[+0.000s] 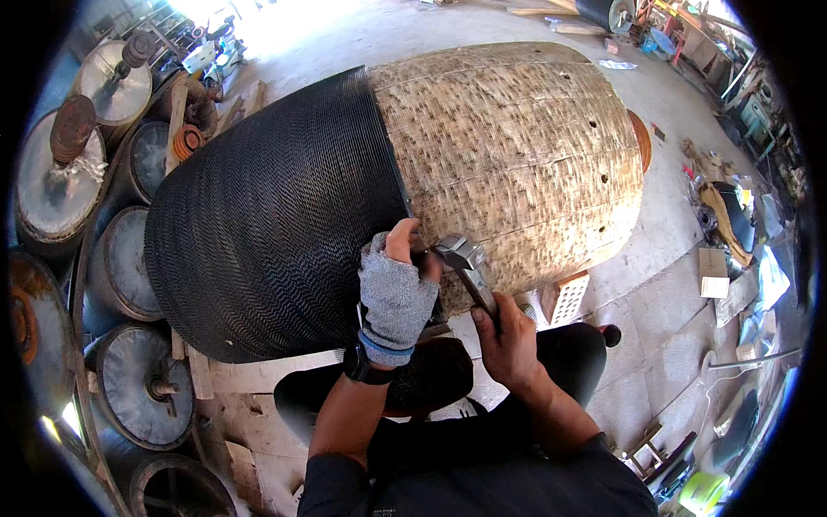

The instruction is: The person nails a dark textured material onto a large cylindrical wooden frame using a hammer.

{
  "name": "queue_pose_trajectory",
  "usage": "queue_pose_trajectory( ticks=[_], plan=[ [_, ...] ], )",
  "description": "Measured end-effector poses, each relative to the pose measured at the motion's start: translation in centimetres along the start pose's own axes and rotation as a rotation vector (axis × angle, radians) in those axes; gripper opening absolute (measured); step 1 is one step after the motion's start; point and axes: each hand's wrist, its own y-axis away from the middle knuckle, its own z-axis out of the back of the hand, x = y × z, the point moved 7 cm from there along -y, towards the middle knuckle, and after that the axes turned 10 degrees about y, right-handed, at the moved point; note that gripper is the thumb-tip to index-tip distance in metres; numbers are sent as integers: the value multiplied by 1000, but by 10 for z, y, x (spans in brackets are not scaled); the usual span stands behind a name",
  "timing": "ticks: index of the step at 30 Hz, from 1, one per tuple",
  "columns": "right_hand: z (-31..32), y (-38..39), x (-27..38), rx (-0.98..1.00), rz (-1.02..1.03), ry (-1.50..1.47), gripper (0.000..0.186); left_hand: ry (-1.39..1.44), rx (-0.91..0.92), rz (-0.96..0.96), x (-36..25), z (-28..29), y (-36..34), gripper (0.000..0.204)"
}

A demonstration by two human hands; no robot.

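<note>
A large drum lies on its side before me. Its left half is wrapped in a black ribbed sheet (276, 215); the right half is a bare, tan, pitted surface (517, 146) with seams and several small dark holes. My left hand (396, 293), in a grey fingerless glove, is closed with fingertips at the sheet's near right edge. What they pinch is hidden. My right hand (508, 345), bare, grips the handle of a hammer (463, 257). The hammer's metal head is right beside my left fingertips, close to the drum's surface.
Several metal-ended rollers (142, 383) are stacked along the left. A perforated brick (566, 298) sits under the drum's near right side. Past it are a small cardboard box (712, 272) and scattered scraps. A green round object (702, 491) lies at lower right.
</note>
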Motion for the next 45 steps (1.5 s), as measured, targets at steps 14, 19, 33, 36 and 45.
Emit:
queue_pose_trajectory(
  ticks=[14,19,33,36,45],
  plan=[
    [5,5,-6,-31,-14,4,21,36,-59,-150,4,10,13,45],
    [2,6,-5,-4,-30,7,19,77,-20,-74,7,7,11,50],
    [6,2,14,-7,43,157,24,-16,-56,18,2,-1,3,64],
    [-2,-4,10,76,-16,238,24,-3,-60,45,8,-2,5,63],
    [0,-6,15,32,78,320,24,-22,-44,68,3,0,3,64]
  ],
)
